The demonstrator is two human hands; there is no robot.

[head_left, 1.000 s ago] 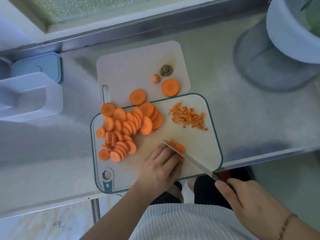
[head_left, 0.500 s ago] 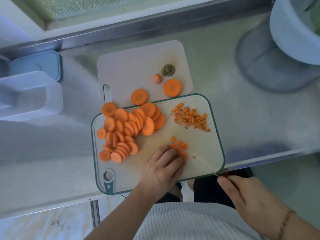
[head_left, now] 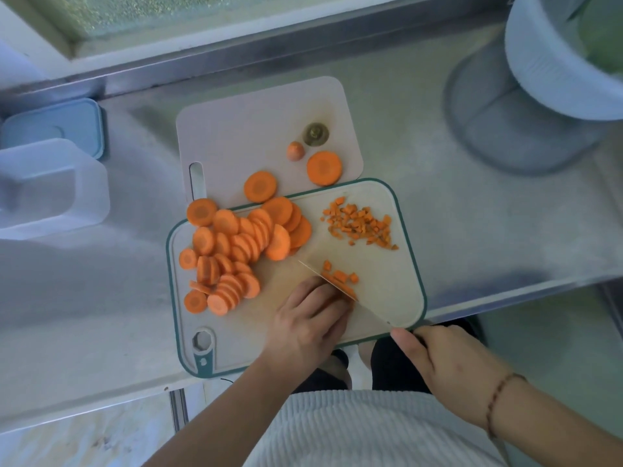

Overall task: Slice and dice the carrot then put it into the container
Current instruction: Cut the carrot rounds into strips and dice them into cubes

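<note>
left hand (head_left: 308,326): we've got fingers curled down on the carrot strips (head_left: 340,285) near the front of the green-edged board (head_left: 409,264), pinning them right next to the blade; knuckles toward the knife

right hand (head_left: 448,357): wrapped round the knife (head_left: 337,287) handle just off the board's front edge; blade runs diagonally across the strips, looks like it's down in a cut

carrot rounds (head_left: 236,251): big overlapping heap on the left half of the board, a couple spilled onto the pink board (head_left: 256,129) behind; stiff, light, and we reckon they roll or skate if pushed edge-on, so hold them flat, stacked in twos or threes

diced bits (head_left: 362,225): small pile at the far right corner; tiny and scatter-prone, so probably better scooped with the blade flat than pinched

container (head_left: 50,187): clear tub well off to the left on the counter (head_left: 438,183), nothing in it that we can see; its lid (head_left: 54,128) sits behind

how far: honestly early days; most rounds still uncut
</note>
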